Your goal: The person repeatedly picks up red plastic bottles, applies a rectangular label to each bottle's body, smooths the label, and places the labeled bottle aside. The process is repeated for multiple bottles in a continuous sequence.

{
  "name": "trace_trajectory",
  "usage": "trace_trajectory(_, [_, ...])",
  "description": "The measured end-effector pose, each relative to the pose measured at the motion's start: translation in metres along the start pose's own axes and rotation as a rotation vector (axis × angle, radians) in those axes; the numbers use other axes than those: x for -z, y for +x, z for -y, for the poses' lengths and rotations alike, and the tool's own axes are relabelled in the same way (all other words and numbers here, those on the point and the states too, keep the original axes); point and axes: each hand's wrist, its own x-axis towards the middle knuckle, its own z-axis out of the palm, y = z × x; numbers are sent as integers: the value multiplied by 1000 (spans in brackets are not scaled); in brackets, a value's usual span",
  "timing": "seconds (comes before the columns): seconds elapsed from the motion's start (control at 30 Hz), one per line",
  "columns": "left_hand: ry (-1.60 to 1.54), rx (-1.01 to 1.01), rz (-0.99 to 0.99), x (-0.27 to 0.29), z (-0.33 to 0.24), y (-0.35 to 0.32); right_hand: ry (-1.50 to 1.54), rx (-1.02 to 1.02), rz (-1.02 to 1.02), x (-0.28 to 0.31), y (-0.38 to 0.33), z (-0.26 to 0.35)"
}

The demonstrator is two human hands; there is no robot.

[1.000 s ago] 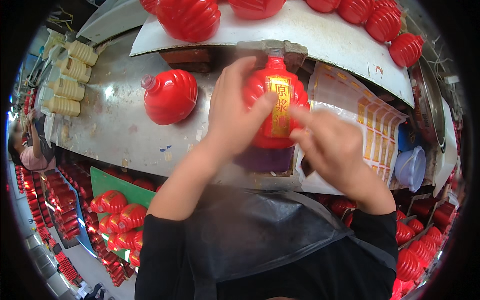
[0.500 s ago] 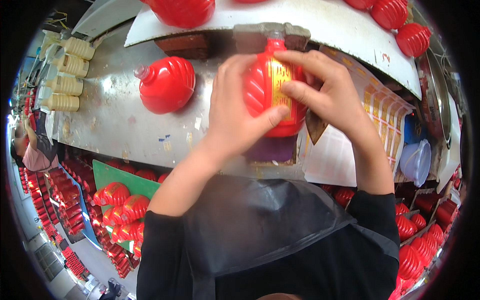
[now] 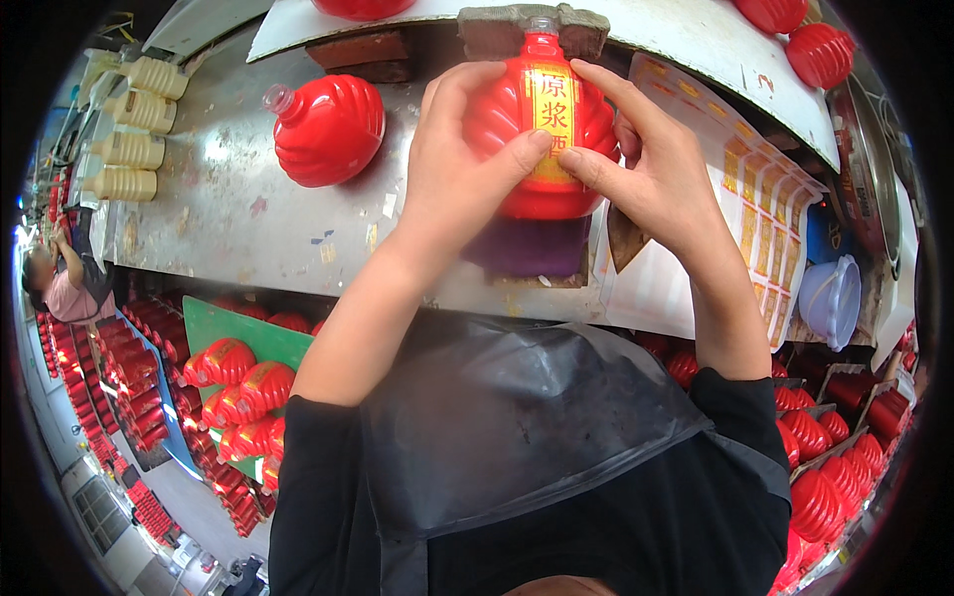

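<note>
A red ribbed bottle (image 3: 497,109) with a clear neck lies on a purple-topped rest (image 3: 527,248), its neck toward a grey notched block (image 3: 477,35). A yellow and red label (image 3: 553,99) runs down its front. My left hand (image 3: 462,149) cups the bottle's left side, thumb on the label's lower part. On the right side my right hand (image 3: 651,164) spreads its fingers along the bottle, its thumb pressing near the label's lower right edge. Both hands hold the bottle between them. Another red bottle (image 3: 328,134) without a visible label lies to the left.
Sheets of yellow labels (image 3: 735,199) lie right of the bottle, near a pale blue bucket (image 3: 829,303). Cream plastic bottles (image 3: 129,149) line the metal table's (image 3: 219,219) left end. Several red bottles sit by a green board (image 3: 214,338). A person (image 3: 75,278) is at far left.
My thumbs have moved over the lower part of the label, and the left hand's fingers have shifted off its upper part. The whole scene sits slightly higher in view.
</note>
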Motion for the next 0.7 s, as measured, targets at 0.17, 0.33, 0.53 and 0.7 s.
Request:
trace_trajectory(0.17, [58, -26, -1, 1, 1, -1, 6, 29, 8, 3, 0, 3])
trace_trajectory(0.33, [-58, 6, -46, -1, 1, 0, 11, 57, -26, -2, 1, -1])
trace_trajectory(0.53, [-227, 72, -31, 0, 1, 2, 97, 15, 48, 4, 1, -6])
trace_trajectory(0.7, [-358, 80, 5, 4, -3, 3, 286, -5, 167, 12, 13, -20])
